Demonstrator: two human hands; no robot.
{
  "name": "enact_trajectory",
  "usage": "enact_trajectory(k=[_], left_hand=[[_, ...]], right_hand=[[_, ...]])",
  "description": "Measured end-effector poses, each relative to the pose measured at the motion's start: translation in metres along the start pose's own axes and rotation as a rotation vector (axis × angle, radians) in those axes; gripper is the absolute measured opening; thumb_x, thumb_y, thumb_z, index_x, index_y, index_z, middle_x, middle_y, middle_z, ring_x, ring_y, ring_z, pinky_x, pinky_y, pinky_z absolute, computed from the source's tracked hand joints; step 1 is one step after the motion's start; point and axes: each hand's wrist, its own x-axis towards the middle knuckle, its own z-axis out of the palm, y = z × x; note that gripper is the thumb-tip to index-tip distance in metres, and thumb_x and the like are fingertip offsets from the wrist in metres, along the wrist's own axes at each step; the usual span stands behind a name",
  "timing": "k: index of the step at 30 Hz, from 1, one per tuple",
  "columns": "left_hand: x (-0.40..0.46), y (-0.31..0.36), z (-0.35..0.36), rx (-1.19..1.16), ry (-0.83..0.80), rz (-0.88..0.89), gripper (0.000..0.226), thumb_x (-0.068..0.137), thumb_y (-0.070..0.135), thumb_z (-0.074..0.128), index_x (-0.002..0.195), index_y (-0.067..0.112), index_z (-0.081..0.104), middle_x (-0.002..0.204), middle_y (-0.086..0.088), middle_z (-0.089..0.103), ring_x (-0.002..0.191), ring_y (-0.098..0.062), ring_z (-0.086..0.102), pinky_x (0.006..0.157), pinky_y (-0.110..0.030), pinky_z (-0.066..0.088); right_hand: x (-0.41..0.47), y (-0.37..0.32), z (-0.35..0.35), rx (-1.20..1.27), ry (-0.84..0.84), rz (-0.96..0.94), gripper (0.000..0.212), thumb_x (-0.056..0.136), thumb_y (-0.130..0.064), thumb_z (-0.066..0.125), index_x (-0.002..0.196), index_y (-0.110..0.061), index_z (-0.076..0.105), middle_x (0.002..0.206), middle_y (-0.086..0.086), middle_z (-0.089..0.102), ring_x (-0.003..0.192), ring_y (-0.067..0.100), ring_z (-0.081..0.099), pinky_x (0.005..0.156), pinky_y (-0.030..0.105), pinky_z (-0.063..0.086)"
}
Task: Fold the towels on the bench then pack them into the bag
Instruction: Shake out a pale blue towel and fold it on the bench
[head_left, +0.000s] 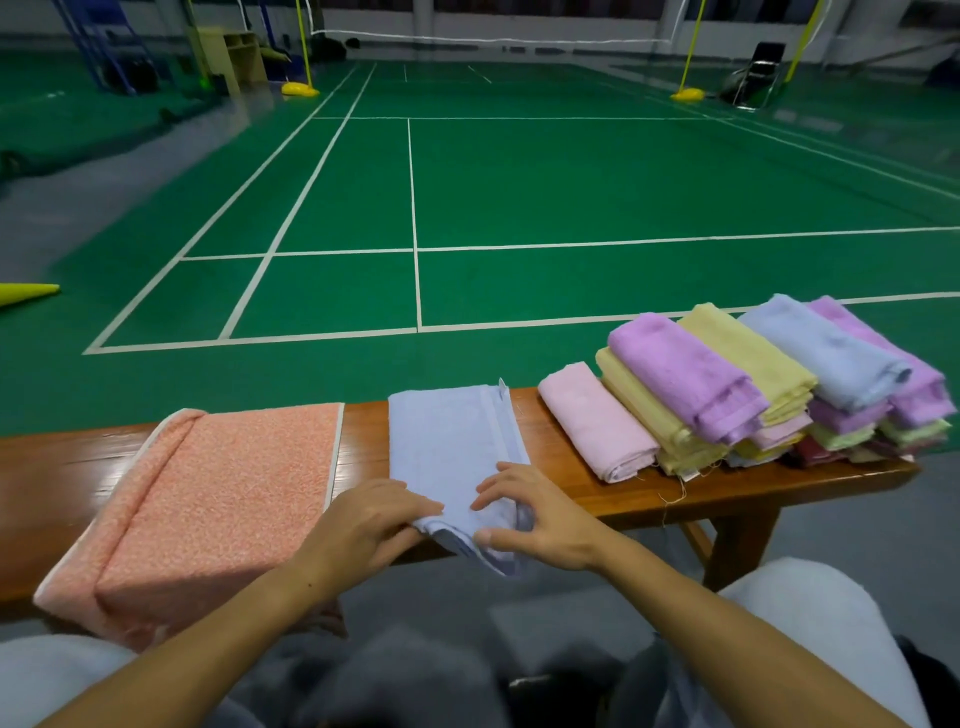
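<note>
Both hands at near edge of wooden bench (675, 499), working the light blue towel (447, 441). Left hand (363, 525) grips the towel's near-left corner, fingers curled over the bunched edge, towel running off toward 1 o'clock from it. Right hand (540, 519) pinches the near-right corner btwn thumb and fingers, fabric just at 9 o'clock of it. Towel lies flat across bench, near end hanging off the front edge. At 9 o'clock of the left hand, touching the forearm: folded peach towel (208, 499), draped over bench front. At 2 o'clock of right hand: pink folded towel (597, 421), then stacked purple, yellow, blue towels (769, 379). Beyond: green court floor (519, 182) w/ white lines.
</note>
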Motion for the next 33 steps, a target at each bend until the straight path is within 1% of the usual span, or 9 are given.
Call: enact_trajectory(k=[2, 6, 9, 12, 14, 19, 23, 27, 33], left_hand=[[0.007, 0.006, -0.003, -0.096, 0.027, -0.106, 0.028, 0.104, 0.047, 0.057, 0.116, 0.031, 0.076, 0.099, 0.017, 0.076, 0.084, -0.006, 0.070, 0.071, -0.035, 0.058], [0.019, 0.011, -0.008, -0.232, 0.110, -0.257, 0.025, 0.099, 0.051, 0.061, 0.107, 0.034, 0.078, 0.087, 0.020, 0.075, 0.070, -0.005, 0.067, 0.061, -0.037, 0.055], [0.024, 0.011, -0.016, -0.303, 0.171, -0.301, 0.031, 0.096, 0.057, 0.063, 0.105, 0.034, 0.081, 0.082, 0.017, 0.076, 0.064, -0.010, 0.068, 0.056, -0.034, 0.054], [0.023, 0.012, -0.024, -0.378, 0.191, -0.364, 0.039, 0.092, 0.067, 0.061, 0.106, 0.036, 0.081, 0.089, 0.022, 0.078, 0.067, -0.011, 0.071, 0.055, -0.026, 0.054], [0.023, 0.012, -0.026, -0.420, 0.163, -0.414, 0.036, 0.091, 0.060, 0.065, 0.104, 0.031, 0.082, 0.091, 0.019, 0.078, 0.076, -0.012, 0.073, 0.061, -0.027, 0.056], [0.023, 0.014, -0.033, -0.537, 0.088, -0.497, 0.031, 0.094, 0.047, 0.070, 0.087, 0.019, 0.077, 0.072, -0.003, 0.069, 0.063, -0.011, 0.058, 0.057, -0.027, 0.042], [0.020, 0.014, -0.044, -0.663, -0.025, -0.554, 0.041, 0.095, 0.047, 0.072, 0.082, 0.009, 0.069, 0.069, -0.019, 0.057, 0.066, -0.013, 0.050, 0.060, -0.029, 0.037], [0.017, 0.007, -0.051, -0.805, -0.137, -0.604, 0.063, 0.095, 0.048, 0.073, 0.083, -0.011, 0.052, 0.070, -0.012, 0.042, 0.069, -0.019, 0.038, 0.059, -0.030, 0.034], [0.039, 0.002, -0.052, -0.735, -0.040, -0.720, 0.032, 0.100, 0.024, 0.069, 0.070, 0.020, 0.058, 0.060, -0.007, 0.030, 0.053, -0.017, 0.042, 0.051, -0.031, 0.050]], right_hand=[[-0.004, -0.009, 0.003, -0.101, -0.009, -0.033, 0.068, 0.078, -0.081, 0.068, 0.133, -0.043, 0.057, 0.149, -0.020, 0.045, 0.148, 0.004, 0.026, 0.119, 0.045, 0.031], [-0.003, -0.007, 0.020, -0.347, 0.028, -0.114, 0.086, 0.075, -0.074, 0.073, 0.144, -0.031, 0.044, 0.153, -0.008, 0.037, 0.150, 0.018, 0.023, 0.119, 0.041, 0.028], [-0.001, -0.003, 0.020, -0.331, 0.110, -0.133, 0.063, 0.081, -0.054, 0.072, 0.134, -0.024, 0.055, 0.145, -0.007, 0.048, 0.139, 0.017, 0.040, 0.115, 0.038, 0.040], [-0.004, -0.001, 0.005, -0.183, 0.175, -0.068, 0.030, 0.086, -0.045, 0.069, 0.111, -0.028, 0.067, 0.119, -0.014, 0.062, 0.108, 0.006, 0.057, 0.091, 0.034, 0.056], [-0.008, -0.004, -0.006, -0.063, 0.190, -0.011, 0.026, 0.087, -0.045, 0.066, 0.106, -0.029, 0.071, 0.104, -0.015, 0.067, 0.095, 0.006, 0.061, 0.083, 0.032, 0.058], [-0.021, -0.017, -0.027, 0.125, 0.195, -0.013, 0.022, 0.088, -0.037, 0.066, 0.104, -0.026, 0.074, 0.097, -0.011, 0.073, 0.094, 0.012, 0.068, 0.086, 0.035, 0.060], [-0.026, -0.025, -0.039, 0.292, 0.190, -0.011, 0.010, 0.093, -0.021, 0.073, 0.103, -0.024, 0.075, 0.093, -0.006, 0.073, 0.089, 0.014, 0.068, 0.077, 0.028, 0.057], [-0.022, -0.028, -0.044, 0.367, 0.201, -0.001, 0.006, 0.096, -0.023, 0.074, 0.102, -0.023, 0.073, 0.100, -0.005, 0.071, 0.098, 0.016, 0.068, 0.075, 0.027, 0.056], [0.017, -0.022, -0.039, 0.433, 0.352, 0.064, 0.015, 0.096, -0.030, 0.075, 0.109, -0.022, 0.073, 0.104, -0.006, 0.076, 0.099, 0.013, 0.072, 0.082, 0.031, 0.060]])
